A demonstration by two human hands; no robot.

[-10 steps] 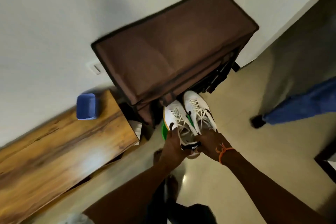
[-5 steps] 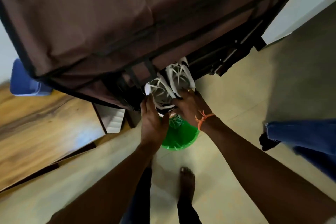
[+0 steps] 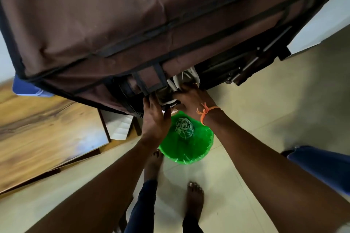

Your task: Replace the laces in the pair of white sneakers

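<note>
The pair of white sneakers (image 3: 186, 78) sits half under the front flap of a brown fabric shoe rack (image 3: 117, 21), toes hidden inside. My left hand (image 3: 154, 117) grips the heel of the left sneaker, where a black heel tab shows. My right hand (image 3: 191, 98), with an orange thread at the wrist, holds the heel of the right sneaker. Right below my hands stands a green-lined bin (image 3: 186, 143) holding a tangled ball of pale laces (image 3: 184, 128).
A wooden table (image 3: 47, 132) lies at the left with a blue tray (image 3: 26, 89) at its far edge. White paper (image 3: 121, 126) leans beside the rack. My bare feet (image 3: 195, 196) stand on beige tiles. Another person's blue-jeaned leg (image 3: 320, 164) is at the right.
My view has dropped closer to the rack. Both hands have pushed the sneakers further in under the flap, so less of them shows than before.
</note>
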